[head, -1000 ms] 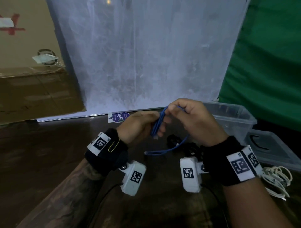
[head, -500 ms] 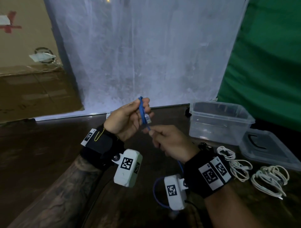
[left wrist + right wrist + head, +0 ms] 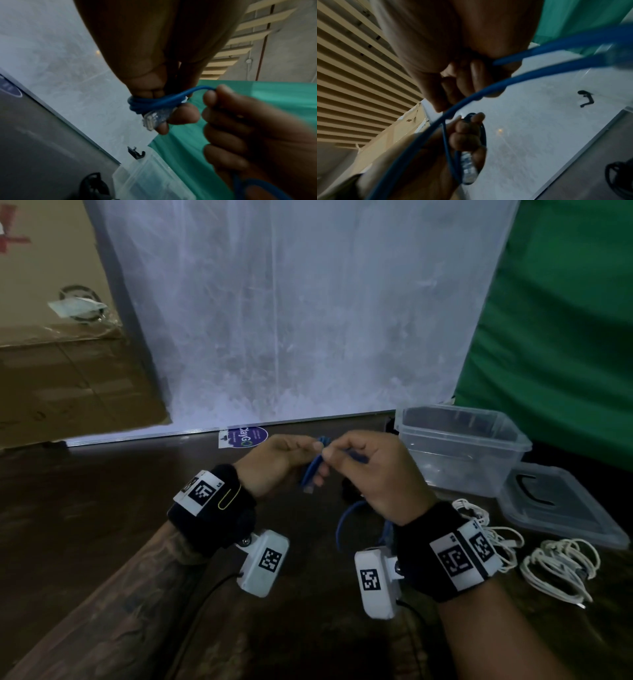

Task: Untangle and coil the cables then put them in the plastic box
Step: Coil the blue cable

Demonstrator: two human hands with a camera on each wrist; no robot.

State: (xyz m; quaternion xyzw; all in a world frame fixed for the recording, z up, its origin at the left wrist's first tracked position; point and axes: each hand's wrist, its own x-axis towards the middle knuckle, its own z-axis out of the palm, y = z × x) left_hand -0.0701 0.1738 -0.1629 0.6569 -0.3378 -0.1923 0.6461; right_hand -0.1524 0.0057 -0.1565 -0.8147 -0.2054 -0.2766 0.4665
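Observation:
A blue network cable (image 3: 313, 470) with a clear plug (image 3: 154, 117) is wound in a small bundle round the fingers of my left hand (image 3: 281, 463), which grips it above the dark table (image 3: 102, 508). My right hand (image 3: 373, 470) pinches the loose strand (image 3: 197, 90) right next to that bundle; the rest of the cable (image 3: 346, 522) loops down under my right wrist. In the right wrist view the blue strand (image 3: 488, 90) sweeps across in front of both hands. The clear plastic box (image 3: 459, 450) stands open at the right.
The box's lid (image 3: 555, 508) lies flat to its right. Two coiled white cables (image 3: 561, 566) (image 3: 493, 529) lie on the table near my right wrist. A black cable (image 3: 618, 177) lies on the table behind my hands. A white board (image 3: 291, 320) stands behind.
My left hand has come down from its raised position with the coil. My right hand has risen from low on the table and now meets the left hand at the bundle.

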